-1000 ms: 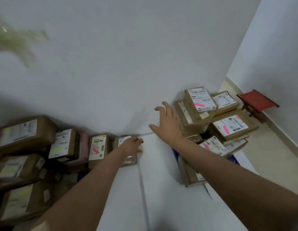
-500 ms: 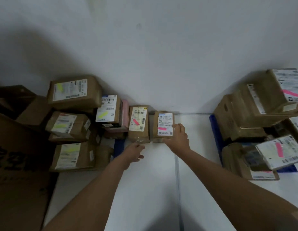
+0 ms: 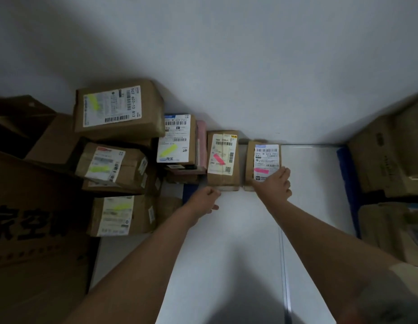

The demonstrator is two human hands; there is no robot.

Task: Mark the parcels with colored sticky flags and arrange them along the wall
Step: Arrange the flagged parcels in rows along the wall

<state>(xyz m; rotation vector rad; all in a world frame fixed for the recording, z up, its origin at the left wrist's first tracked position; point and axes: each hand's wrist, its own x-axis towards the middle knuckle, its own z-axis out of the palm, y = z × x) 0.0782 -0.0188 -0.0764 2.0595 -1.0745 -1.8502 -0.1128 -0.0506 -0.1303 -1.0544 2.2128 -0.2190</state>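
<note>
Cardboard parcel [image 3: 263,163] under right hand's [image 3: 274,185] grip; left hand [image 3: 204,198] curled.

Background stuff around the room

Big brown cardboard box [image 3: 32,230] sits at the left edge with bold black printed characters on its side, partly cut off by the frame. The floor [image 3: 226,242] is glossy white tile with a thin seam line running toward the plain white wall [image 3: 226,66]. Over on the right, something dark blue [image 3: 346,174] pokes out at floor level, can't tell what it is.
</note>
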